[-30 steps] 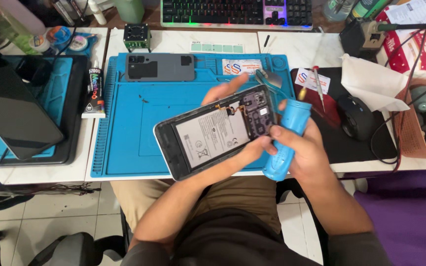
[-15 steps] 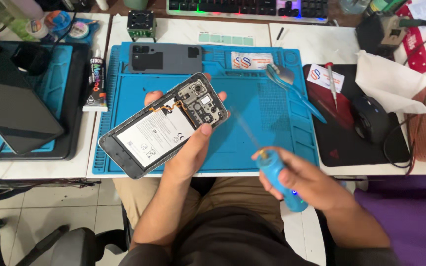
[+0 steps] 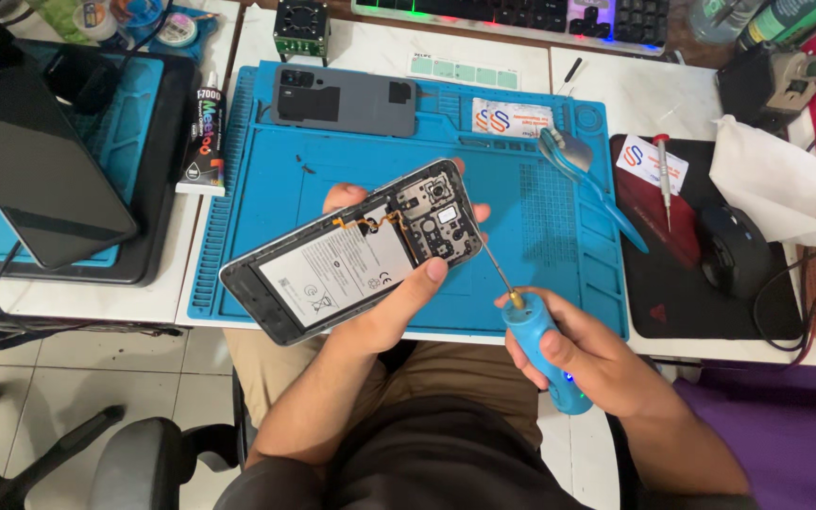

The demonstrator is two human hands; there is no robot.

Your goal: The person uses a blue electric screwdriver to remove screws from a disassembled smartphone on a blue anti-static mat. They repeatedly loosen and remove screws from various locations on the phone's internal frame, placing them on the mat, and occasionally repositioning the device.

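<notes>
A person seated at a white counter (image 3: pixel 96 300) holds an opened smartphone (image 3: pixel 356 250) in the left hand (image 3: pixel 384 302), fingers grasping it from beneath with the thumb pressed on its near edge. The phone is tilted above a blue repair mat (image 3: pixel 266 189), back cover off, showing a white battery and a dark circuit board at its right end. The right hand (image 3: pixel 597 364), fingers clenched around the blue handle of an electric screwdriver (image 3: pixel 540 345), keeps the tool just right of the phone, its thin bit angled up and left toward the circuit board's lower corner; whether the tip touches a screw cannot be told.

At the far side of the mat lies a grey back cover (image 3: pixel 342 99), and to its right a small white packet (image 3: pixel 512 118) with red markings. Blue-handled tweezers (image 3: pixel 597 184) rest at the mat's right edge. Left of the mat stands a tube of adhesive (image 3: pixel 205 132), beside a dark tablet (image 3: pixel 35 161) on a second blue mat. To the right, a black pad (image 3: pixel 701 312) carries a red-tipped precision screwdriver (image 3: pixel 663 175), a black mouse (image 3: pixel 734 250) and a crumpled white tissue (image 3: pixel 776 184). A backlit keyboard (image 3: pixel 521 17) lines the far edge.
</notes>
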